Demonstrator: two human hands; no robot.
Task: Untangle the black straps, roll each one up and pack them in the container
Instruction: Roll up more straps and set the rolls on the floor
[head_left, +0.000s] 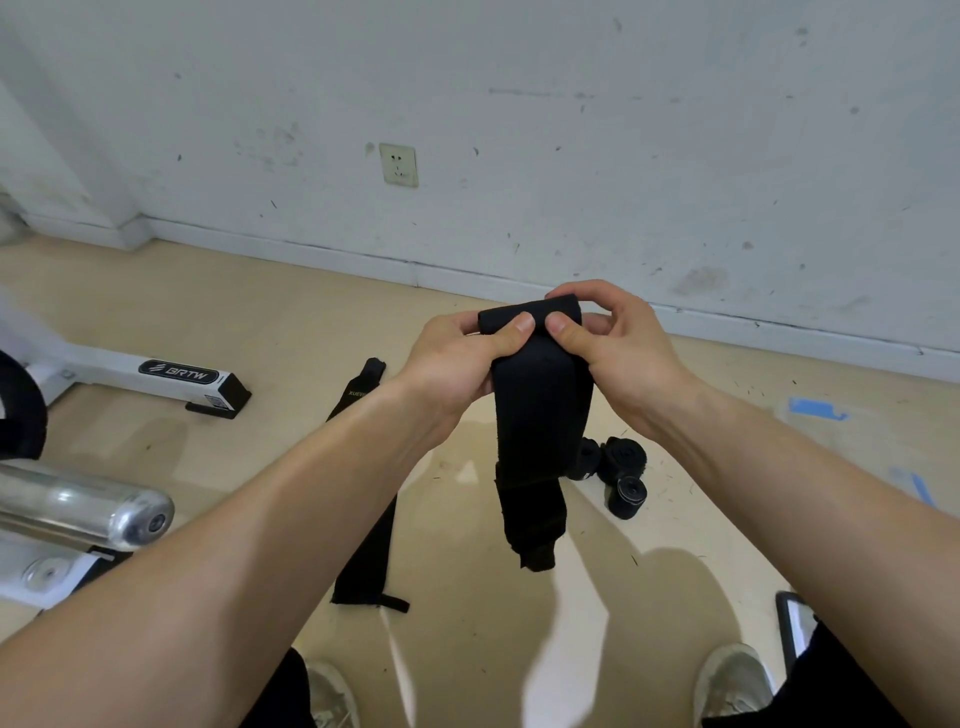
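black strap (540, 410) hanging, top end pinched by both hands, left hand (457, 358), right hand (618, 353), thumbs side by side

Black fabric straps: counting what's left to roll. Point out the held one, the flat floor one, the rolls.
Held black fabric strap (540, 410), head view, hanging middle.
Flat black strap on floor (366, 561), head view, lower half.
Rolled black straps (626, 456), head view, upper roll.

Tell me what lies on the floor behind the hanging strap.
Rolled black straps lie on the floor behind the hanging strap. It covers part of the group, so their number is unclear.
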